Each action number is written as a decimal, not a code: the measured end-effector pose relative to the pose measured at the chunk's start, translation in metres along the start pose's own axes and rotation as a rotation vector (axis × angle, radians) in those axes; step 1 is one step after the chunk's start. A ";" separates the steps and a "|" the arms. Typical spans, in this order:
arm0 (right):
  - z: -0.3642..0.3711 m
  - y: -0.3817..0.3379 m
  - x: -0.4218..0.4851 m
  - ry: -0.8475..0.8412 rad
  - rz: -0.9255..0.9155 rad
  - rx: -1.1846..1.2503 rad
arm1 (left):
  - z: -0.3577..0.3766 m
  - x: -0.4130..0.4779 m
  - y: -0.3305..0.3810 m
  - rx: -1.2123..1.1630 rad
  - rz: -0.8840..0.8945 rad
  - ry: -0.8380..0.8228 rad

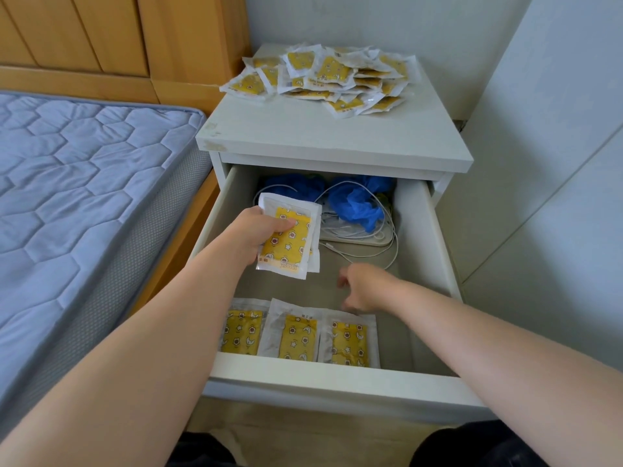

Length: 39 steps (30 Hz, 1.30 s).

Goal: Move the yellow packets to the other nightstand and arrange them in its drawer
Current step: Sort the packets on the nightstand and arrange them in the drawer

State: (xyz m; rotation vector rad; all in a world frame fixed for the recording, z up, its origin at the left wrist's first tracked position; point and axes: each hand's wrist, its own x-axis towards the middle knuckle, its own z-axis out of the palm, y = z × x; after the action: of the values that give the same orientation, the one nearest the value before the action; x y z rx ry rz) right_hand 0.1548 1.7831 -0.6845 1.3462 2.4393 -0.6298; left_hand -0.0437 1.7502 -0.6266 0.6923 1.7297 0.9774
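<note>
Our left hand (256,235) gripped a few packets (290,244), our right hand (365,288) hung loose and empty — the glossy packets could slide apart onto the row (298,337).

**Lighting:** bright, soft and even throughout; the source is not seen.
**Shadows:** faint and diffuse. The back of the drawer (418,230) is shaded beneath the worktop (320,129).
**Glare:** a mild sheen is noted on the clear wrappers of the heaped packets (323,75).
**Blur:** the right hand (365,288) is smeared by motion at its fingers; the remainder is rendered fairly sharp.
**Distortion:** wide-angle bowing is recorded at the edges. The mattress (84,163) border is curved and the forearms are stretched toward the lower corners.
</note>
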 end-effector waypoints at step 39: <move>-0.047 0.018 -0.014 0.189 0.092 0.570 | 0.029 -0.005 -0.024 1.002 0.219 -0.515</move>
State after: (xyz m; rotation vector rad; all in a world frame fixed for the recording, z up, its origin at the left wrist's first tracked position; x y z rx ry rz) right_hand 0.1753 1.8052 -0.6418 1.7809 2.4164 -1.2970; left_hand -0.0152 1.7418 -0.6501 1.6269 1.6101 -0.0450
